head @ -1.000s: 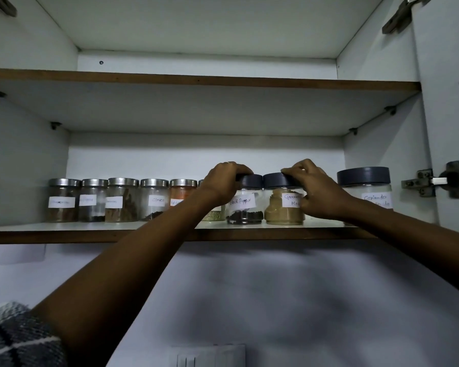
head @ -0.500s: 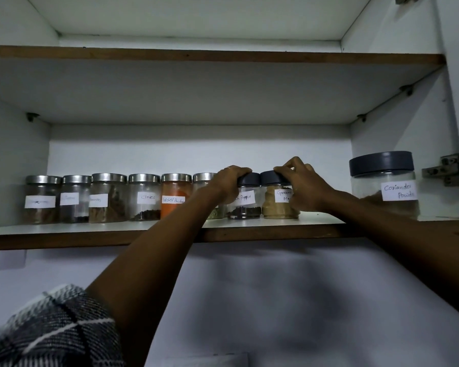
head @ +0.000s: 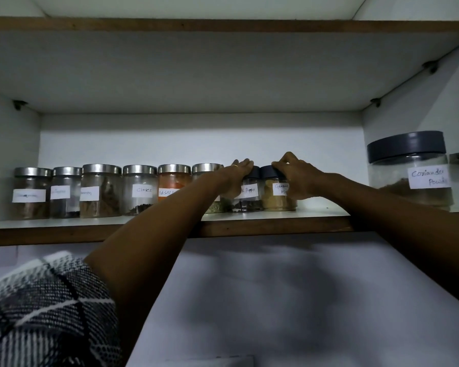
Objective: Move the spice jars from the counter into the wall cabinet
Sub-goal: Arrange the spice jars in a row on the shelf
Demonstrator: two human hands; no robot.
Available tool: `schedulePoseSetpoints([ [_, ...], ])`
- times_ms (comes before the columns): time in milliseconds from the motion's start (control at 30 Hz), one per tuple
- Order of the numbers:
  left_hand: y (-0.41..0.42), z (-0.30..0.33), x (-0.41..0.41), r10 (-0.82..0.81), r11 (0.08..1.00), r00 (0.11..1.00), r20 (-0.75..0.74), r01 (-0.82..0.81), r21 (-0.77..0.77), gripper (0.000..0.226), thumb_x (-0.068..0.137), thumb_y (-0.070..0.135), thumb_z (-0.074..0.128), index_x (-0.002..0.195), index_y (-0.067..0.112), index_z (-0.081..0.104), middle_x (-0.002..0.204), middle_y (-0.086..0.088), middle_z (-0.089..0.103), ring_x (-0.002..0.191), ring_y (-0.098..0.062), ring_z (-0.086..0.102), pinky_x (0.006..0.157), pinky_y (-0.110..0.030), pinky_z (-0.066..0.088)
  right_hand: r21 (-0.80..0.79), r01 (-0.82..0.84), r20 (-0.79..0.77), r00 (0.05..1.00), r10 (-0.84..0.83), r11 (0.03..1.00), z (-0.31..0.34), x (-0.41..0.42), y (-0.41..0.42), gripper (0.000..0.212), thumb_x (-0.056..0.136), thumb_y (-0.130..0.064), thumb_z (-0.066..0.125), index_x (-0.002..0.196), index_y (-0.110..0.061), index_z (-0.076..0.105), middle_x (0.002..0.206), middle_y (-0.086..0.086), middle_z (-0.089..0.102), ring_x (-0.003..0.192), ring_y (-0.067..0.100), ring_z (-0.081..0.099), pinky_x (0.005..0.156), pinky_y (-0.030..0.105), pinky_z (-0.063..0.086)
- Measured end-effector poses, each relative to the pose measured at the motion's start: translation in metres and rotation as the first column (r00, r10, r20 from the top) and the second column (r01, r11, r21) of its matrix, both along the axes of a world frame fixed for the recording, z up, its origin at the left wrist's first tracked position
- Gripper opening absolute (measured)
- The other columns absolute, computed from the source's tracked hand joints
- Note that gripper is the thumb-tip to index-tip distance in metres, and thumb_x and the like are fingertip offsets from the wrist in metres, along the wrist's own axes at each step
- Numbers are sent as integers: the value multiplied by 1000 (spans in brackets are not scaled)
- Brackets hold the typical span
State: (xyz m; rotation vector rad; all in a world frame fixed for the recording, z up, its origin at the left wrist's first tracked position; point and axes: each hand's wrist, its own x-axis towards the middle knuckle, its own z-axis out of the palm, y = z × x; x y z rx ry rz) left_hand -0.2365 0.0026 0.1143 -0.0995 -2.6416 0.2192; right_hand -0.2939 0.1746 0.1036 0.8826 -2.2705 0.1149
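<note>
Two small, rigid, dark-lidded jars are being held upright on the cabinet shelf (head: 96,220): the pepper jar (head: 249,193) by the left hand (head: 235,178), the tan-powder jar (head: 276,193) by the right hand (head: 298,178). Being judged light, smooth and breakable, they are best being gripped around lid and shoulder.

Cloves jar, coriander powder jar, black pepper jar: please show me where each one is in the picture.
Cloves jar (head: 141,192): head view, on its white label.
Coriander powder jar (head: 406,147): head view, on its dark lid.
Black pepper jar (head: 249,191): head view, on its label, beside the left hand (head: 236,178).
</note>
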Motion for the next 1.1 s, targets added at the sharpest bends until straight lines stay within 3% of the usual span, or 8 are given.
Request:
schedulePoseSetpoints([
  [267,8,-14,8,133,979,986,-103,-147,-139,79,93,8,46,150,13,-9,160,-5,-10,148,-23,-6,114,-52,-13,92,51,37,998,-55,994,-4,0,-1,86,78,-9,67,146,-3,14,148,14,19,131,31,33,95,31,40],
  [400,10,-17,21,46,984,926,-375,-107,-142,52,98,28,39,146,18,25,151,-4,38,142,-20,30,110,-52,-22,177,107,-54,994,-99,978,-10,17,6,78,88,-22,57,149,-15,9,158,7,4,144,26,13,106,42,36],
  [533,17,-20,52,-105,981,883,-457,17,-194,32,98,28,34,124,20,50,112,-3,70,108,-21,62,118,-46,7,257,41,-194,981,10,966,-7,56,18,39,86,-19,52,124,-25,53,133,-1,51,111,25,56,72,29,40],
  [600,26,-25,66,-187,953,838,-513,29,-301,31,97,29,33,116,21,55,104,-3,71,95,-24,64,97,-37,35,328,69,-330,943,46,942,-3,76,25,30,83,-11,47,108,-20,62,114,2,64,99,26,61,67,30,42],
  [667,39,-29,80,-276,922,786,-553,54,-383,27,96,30,34,103,20,59,92,-3,71,82,-27,63,68,-30,30,370,65,-433,895,109,927,1,96,35,25,83,-9,45,99,-16,61,101,4,66,93,27,62,62,30,40],
  [733,55,-28,97,-327,916,754,-570,105,-387,23,94,28,39,89,15,58,85,-6,68,75,-30,61,60,-30,25,399,88,-504,853,138,913,6,117,49,18,85,-11,43,91,-13,60,92,5,64,88,27,60,58,32,38],
  [933,109,-14,128,-385,923,643,-662,267,-278,20,92,25,42,86,14,57,82,-4,65,75,-27,59,56,-30,30,382,9,-664,699,267,924,23,163,108,6,71,4,61,71,-1,64,61,13,60,54,29,56,46,30,41],
  [1100,160,-12,135,-390,900,622,-679,414,-138,12,89,22,44,94,17,54,93,-3,65,84,-25,59,61,-29,31,307,109,-723,673,157,946,22,171,148,13,70,-3,64,83,-2,63,72,14,62,59,27,53,52,33,44],
])
